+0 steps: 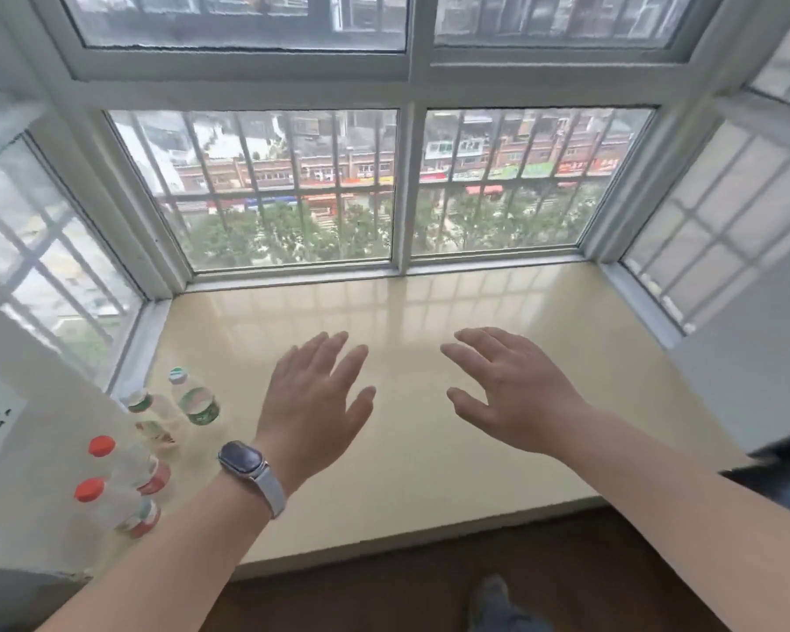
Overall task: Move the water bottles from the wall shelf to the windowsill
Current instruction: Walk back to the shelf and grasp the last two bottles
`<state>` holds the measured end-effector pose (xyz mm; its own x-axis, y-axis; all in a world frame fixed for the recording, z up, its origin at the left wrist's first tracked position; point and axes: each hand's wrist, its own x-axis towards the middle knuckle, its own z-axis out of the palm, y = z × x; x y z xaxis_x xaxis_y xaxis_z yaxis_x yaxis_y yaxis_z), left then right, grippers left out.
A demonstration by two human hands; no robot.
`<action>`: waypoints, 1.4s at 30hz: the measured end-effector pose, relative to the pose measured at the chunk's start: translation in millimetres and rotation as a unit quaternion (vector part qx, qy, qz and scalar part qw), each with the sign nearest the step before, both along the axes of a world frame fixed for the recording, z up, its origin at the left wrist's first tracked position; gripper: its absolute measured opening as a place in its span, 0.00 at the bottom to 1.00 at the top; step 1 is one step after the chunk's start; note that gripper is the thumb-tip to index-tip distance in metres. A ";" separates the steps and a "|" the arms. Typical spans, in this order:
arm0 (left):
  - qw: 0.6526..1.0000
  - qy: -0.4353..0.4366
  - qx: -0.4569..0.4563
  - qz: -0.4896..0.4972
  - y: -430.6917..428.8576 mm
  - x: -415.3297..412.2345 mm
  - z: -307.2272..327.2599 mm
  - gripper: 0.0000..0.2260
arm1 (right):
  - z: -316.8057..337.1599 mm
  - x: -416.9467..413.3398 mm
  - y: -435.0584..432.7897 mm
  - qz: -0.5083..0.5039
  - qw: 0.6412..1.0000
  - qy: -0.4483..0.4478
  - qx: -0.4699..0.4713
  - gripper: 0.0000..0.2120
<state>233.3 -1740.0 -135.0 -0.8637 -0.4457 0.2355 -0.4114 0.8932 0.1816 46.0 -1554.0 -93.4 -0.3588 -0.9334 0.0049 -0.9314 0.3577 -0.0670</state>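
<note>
Bottles on the sill, both hands empty.
Four water bottles (156, 431) stand at the lower left of the windowsill (429, 403); left hand (315, 403) and right hand (511, 394) hover with fingers spread apart. The shelf is unseen, so the task looks near done.

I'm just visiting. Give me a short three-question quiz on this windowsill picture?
1. True or false: the left hand holds a bottle.
2. How many bottles stand on the windowsill?
3. Which wrist wears the watch: A) left B) right?

Key:
1. False; both it and the right hand are open and empty.
2. Four: two red-capped bottles, two green-labelled bottles.
3. A.
</note>
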 end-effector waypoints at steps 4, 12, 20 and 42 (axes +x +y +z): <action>0.998 -0.007 -0.024 -0.060 28.2 -64.4 11.5 0.25 | -4.0 -40.6 50.6 -0.062 0.998 -0.005 -0.009 0.31; 0.968 0.024 -0.061 -0.242 139.7 -239.3 31.0 0.23 | 3.1 -141.9 196.9 -0.214 0.974 0.011 -0.077 0.27; 0.907 0.034 -0.077 -0.413 279.9 -398.5 34.0 0.23 | 0.1 -213.4 350.1 -0.372 0.923 0.033 -0.092 0.27; 0.720 0.065 -0.057 -0.689 563.8 -546.1 21.7 0.20 | -9.3 -218.1 574.6 -0.614 0.785 0.069 -0.035 0.26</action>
